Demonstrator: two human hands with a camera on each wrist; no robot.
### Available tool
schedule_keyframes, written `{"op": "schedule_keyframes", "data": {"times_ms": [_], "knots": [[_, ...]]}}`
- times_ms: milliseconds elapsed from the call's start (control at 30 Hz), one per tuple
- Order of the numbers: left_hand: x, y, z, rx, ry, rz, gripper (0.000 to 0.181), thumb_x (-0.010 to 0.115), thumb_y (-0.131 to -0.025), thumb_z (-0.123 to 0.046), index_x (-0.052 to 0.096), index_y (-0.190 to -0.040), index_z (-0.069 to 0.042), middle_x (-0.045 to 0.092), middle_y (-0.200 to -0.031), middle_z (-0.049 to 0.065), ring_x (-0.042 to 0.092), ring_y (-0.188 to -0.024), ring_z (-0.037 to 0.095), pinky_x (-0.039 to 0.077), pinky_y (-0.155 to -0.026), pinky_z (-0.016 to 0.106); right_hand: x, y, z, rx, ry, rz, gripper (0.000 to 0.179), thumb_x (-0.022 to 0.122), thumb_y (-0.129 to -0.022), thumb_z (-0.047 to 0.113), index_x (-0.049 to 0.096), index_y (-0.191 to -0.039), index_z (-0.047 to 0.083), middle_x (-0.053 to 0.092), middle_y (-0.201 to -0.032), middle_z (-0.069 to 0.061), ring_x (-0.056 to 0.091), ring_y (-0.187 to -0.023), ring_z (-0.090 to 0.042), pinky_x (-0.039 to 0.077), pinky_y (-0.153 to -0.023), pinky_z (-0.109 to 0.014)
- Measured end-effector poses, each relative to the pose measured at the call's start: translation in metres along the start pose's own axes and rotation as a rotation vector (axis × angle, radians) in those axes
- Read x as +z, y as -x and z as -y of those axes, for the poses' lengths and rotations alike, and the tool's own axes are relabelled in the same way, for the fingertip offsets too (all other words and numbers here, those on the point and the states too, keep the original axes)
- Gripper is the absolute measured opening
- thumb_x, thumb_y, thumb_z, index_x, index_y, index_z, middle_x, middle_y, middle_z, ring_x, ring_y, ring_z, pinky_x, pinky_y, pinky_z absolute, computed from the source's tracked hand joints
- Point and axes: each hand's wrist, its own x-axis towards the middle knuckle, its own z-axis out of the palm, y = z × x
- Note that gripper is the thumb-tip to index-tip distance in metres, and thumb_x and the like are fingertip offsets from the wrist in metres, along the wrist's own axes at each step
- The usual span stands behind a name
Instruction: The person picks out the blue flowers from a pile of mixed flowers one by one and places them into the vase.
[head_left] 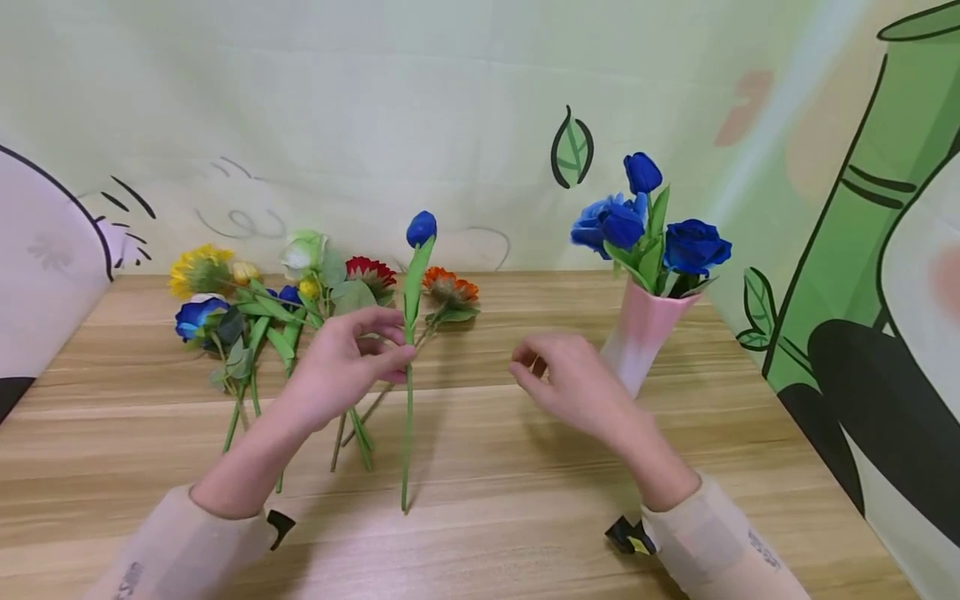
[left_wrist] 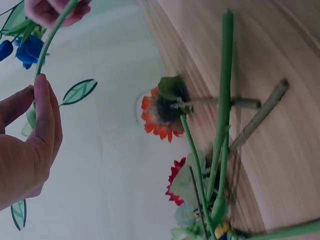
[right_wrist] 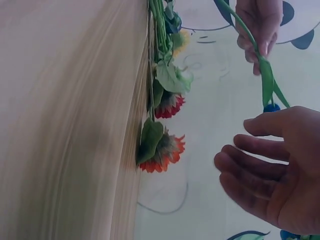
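My left hand [head_left: 348,362] pinches the green stem of a blue tulip [head_left: 422,229] between thumb and fingers, holding it upright above the table. The lower stem hangs below the hand, and a long leaf [head_left: 415,279] rises beside the bud. To the right, my right hand [head_left: 570,379] hovers with loosely bent fingers and nothing in them, left of a pink and white vase [head_left: 656,325]. In the vase stand a blue tulip [head_left: 642,173], a blue rose [head_left: 696,247] and other blue blooms. In the right wrist view the right hand's fingers [right_wrist: 255,162] are apart from the tulip.
At the left of the wooden table [head_left: 480,550] lie several artificial flowers: a yellow one [head_left: 201,271], a blue rose [head_left: 198,317], a whitish one [head_left: 304,252], a red one [head_left: 371,271] and an orange one [head_left: 450,287]. A printed cloth [head_left: 480,125] hangs behind the table.
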Motion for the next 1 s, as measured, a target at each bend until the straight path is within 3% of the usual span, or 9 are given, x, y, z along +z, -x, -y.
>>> {"op": "schedule_keyframes", "data": {"times_ms": [167, 333, 767, 1000], "knots": [[0.01, -0.001, 0.001, -0.003, 0.079, 0.028, 0.048, 0.067, -0.097, 0.004, 0.05, -0.141, 0.01, 0.058, -0.116, 0.023, 0.068, -0.096, 0.029, 0.061, -0.079, 0.039, 0.005, -0.002, 0.009, -0.058, -0.079, -0.045, 0.006, 0.071, -0.096, 0.009, 0.073, -0.092, 0.011, 0.068, -0.081, 0.007, 0.062, -0.074, -0.005, 0.055, -0.065, -0.029], [0.017, -0.002, 0.0, 0.016, 0.081, 0.022, 0.045, 0.068, -0.097, 0.004, 0.052, -0.139, 0.01, 0.059, -0.115, 0.023, 0.068, -0.097, 0.03, 0.061, -0.078, 0.036, 0.012, -0.005, 0.017, -0.098, -0.19, -0.05, 0.003, 0.071, -0.096, 0.007, 0.073, -0.095, 0.009, 0.069, -0.083, 0.006, 0.064, -0.077, -0.005, 0.057, -0.063, -0.032], [0.025, -0.003, 0.004, 0.068, 0.07, 0.018, 0.04, 0.07, -0.095, 0.004, 0.058, -0.133, 0.008, 0.067, -0.111, 0.022, 0.067, -0.097, 0.028, 0.06, -0.081, 0.037, 0.031, -0.01, 0.043, -0.039, -0.429, 0.049, 0.008, 0.072, -0.097, 0.011, 0.072, -0.101, 0.005, 0.072, -0.087, 0.003, 0.067, -0.079, -0.006, 0.058, -0.067, -0.028], [0.026, -0.002, 0.003, 0.095, 0.01, 0.004, 0.038, 0.073, -0.095, -0.003, 0.061, -0.131, 0.006, 0.067, -0.111, 0.017, 0.067, -0.101, 0.028, 0.059, -0.082, 0.033, 0.038, -0.011, 0.05, 0.003, -0.495, 0.06, 0.005, 0.072, -0.096, 0.006, 0.072, -0.099, 0.002, 0.072, -0.081, 0.001, 0.071, -0.07, -0.02, 0.057, -0.058, -0.027]]}}
